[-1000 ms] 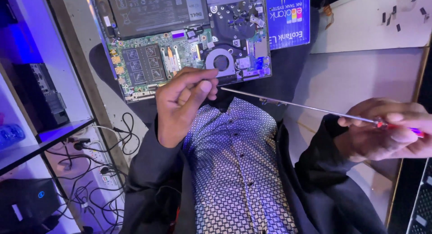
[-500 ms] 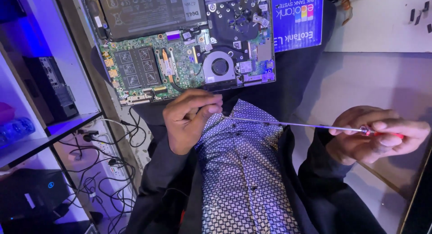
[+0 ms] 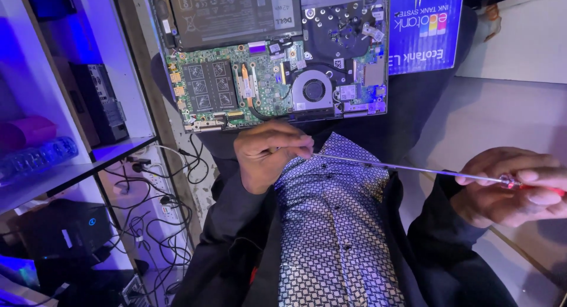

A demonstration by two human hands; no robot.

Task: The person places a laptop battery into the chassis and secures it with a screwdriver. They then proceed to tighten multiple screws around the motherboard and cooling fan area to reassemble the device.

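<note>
A long thin screwdriver (image 3: 407, 166) with a red handle stretches across my chest. My right hand (image 3: 511, 186) grips its handle at the right edge of the view. My left hand (image 3: 269, 153) is closed with its fingertips pinched at the tip of the metal shaft. Just beyond my left hand lies an opened laptop (image 3: 277, 59) with its green circuit board, round fan and black battery exposed. I wear a dark jacket over a patterned shirt (image 3: 331, 236).
A blue printed box (image 3: 425, 29) lies to the right of the laptop. On the left stands a white shelf unit (image 3: 77, 165) with a black box and a water bottle. Tangled black cables and a power strip (image 3: 156, 189) lie on the floor below.
The view has shifted so the laptop and my hands sit lower and further right in it. Both hands keep their hold on the screwdriver, which now lies nearer to level.
</note>
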